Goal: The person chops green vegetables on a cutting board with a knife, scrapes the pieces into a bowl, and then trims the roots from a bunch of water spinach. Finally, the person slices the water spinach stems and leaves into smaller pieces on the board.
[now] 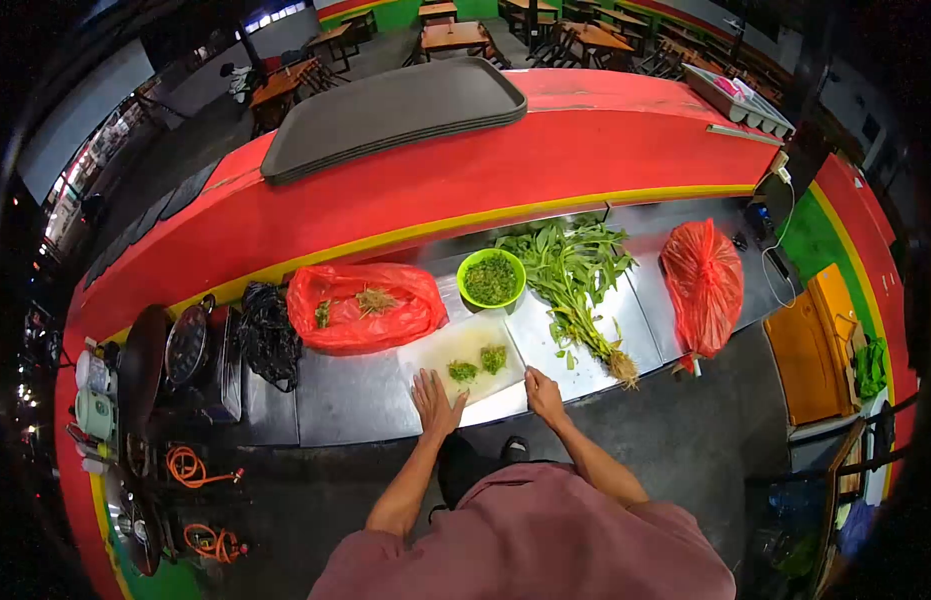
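My left hand (pixel 437 402) lies flat with its fingers spread on the near left part of a white cutting board (pixel 425 355). Two small piles of chopped green herbs (pixel 462 371) rest on the board, just beyond my fingertips. My right hand (pixel 543 394) is closed at the board's near right corner; whatever it grips is too small to make out. Behind the board stands a lime-green bowl (pixel 462 290) holding chopped greens. To its right lies a large bunch of leafy greens (pixel 575 265), its roots pointing towards me.
An open red plastic bag (pixel 365 335) with root trimmings sits left of the board, beside a black bag (pixel 268 335). A tied red bag (pixel 702 285) stands at right. Dark trays (pixel 405 105) lie on the red ledge behind. Pans (pixel 188 345) are at far left.
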A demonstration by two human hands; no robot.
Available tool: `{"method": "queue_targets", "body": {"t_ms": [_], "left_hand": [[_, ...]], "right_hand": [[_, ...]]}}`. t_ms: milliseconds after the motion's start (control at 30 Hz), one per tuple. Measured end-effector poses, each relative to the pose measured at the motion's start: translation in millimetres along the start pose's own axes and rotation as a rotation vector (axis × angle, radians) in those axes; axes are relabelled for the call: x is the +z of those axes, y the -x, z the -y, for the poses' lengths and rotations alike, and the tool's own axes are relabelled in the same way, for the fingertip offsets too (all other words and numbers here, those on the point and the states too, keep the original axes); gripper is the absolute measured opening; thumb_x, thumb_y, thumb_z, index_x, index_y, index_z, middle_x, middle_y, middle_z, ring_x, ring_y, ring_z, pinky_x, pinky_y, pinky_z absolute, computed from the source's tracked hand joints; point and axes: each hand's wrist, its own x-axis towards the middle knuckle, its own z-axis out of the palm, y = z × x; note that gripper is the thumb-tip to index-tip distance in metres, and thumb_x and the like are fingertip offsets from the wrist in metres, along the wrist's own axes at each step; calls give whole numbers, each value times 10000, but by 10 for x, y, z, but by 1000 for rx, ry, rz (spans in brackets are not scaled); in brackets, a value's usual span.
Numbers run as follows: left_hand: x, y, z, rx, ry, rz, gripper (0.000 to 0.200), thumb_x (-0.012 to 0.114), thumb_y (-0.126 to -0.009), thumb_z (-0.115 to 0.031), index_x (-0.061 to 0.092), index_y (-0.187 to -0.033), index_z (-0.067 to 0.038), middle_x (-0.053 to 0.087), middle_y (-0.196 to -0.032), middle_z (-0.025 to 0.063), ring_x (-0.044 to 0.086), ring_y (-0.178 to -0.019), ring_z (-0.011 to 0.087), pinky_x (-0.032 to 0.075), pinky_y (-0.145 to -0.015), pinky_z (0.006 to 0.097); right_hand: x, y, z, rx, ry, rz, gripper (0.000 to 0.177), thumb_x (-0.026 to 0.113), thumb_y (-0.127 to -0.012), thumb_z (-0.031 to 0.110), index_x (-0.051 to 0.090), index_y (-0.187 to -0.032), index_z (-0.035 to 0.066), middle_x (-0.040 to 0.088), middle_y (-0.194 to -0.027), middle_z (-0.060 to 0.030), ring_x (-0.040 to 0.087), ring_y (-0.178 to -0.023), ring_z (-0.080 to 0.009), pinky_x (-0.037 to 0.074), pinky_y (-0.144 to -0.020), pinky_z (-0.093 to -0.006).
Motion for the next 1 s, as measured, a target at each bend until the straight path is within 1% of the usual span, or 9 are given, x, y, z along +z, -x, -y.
{"method": "queue_targets", "body": {"t_ms": [67, 267, 400, 433, 567, 800, 867, 900, 1000], "left_hand": [[56, -118, -29, 51, -7, 0, 1006, 586, -931, -568, 162, -1554, 99, 107, -1627, 335, 54, -1526, 472, 25, -1222, 583], [52, -362, -307, 304, 44, 75, 1030, 533, -945, -600, 98, -1563, 99, 111, -1642, 295, 73, -1540, 413, 54, -1249, 519], [57, -427, -411, 368, 130, 157, 1123, 653, -882, -585, 86, -1557, 111, 112, -1640, 298, 112, -1536, 409, 111, -1249, 498], [33, -407, -451, 348, 125, 96, 1149, 695, -848, -586, 106, -1561, 97, 170, -1635, 275, 170, -1525, 398, 141, -1251, 482], [26, -500, -484, 364, 154, 11, 1150, 747, -803, -572, 175, -1553, 86, 223, -1616, 277, 219, -1511, 399, 183, -1237, 495], [210, -693, -474, 450, 318, -31, 707, 721, -898, -281, 434, -1474, 10, 451, -1514, 204, 361, -1446, 383, 284, -1197, 486], [206, -688, -457, 448, 439, -25, 568, 707, -909, -211, 523, -1406, -7, 521, -1450, 198, 411, -1411, 390, 326, -1169, 493], [127, -673, -473, 441, 497, -7, 595, 745, -874, -174, 530, -1400, 6, 525, -1439, 228, 402, -1423, 392, 321, -1176, 467], [-124, -546, -534, 396, 557, -51, 588, 762, -868, -222, 550, -1372, -7, 525, -1447, 207, 412, -1411, 406, 338, -1158, 486]], "right_hand": [[176, 8, -186, -58, 24, -76, 429, 464, -1047, 355, 635, -1320, 73, 704, -1045, -280, 683, -1017, -444, 534, -894, -464], [445, 69, 14, 35, 92, 115, 445, 509, -1030, 379, 642, -1315, 63, 699, -964, -292, 702, -933, -432, 542, -838, -481], [512, 98, -37, -77, -44, 56, 426, 498, -1026, 388, 647, -1323, 122, 685, -973, -316, 669, -967, -478, 534, -859, -511], [415, 110, 15, 39, -43, 101, 444, 489, -1030, 385, 642, -1325, 91, 687, -1044, -313, 666, -1030, -466, 530, -907, -482], [293, 113, 51, 30, -122, 18, 499, 471, -1040, 377, 616, -1322, -8, 669, -1177, -298, 647, -1143, -427, 504, -989, -435], [373, 98, 70, 73, 23, 74, 449, 488, -1042, 354, 610, -1351, 52, 701, -1046, -295, 714, -1006, -382, 537, -889, -416], [305, 70, 86, 54, 17, 96, 451, 491, -1043, 360, 618, -1340, 46, 714, -976, -266, 724, -905, -338, 541, -831, -411], [303, 78, 46, -28, 4, 36, 457, 495, -1046, 360, 620, -1326, 21, 710, -873, -202, 693, -785, -243, 537, -755, -381], [192, 110, -14, -29, -34, 23, 458, 508, -1048, 350, 612, -1331, 5, 689, -812, -143, 639, -730, -164, 527, -703, -346]]}}
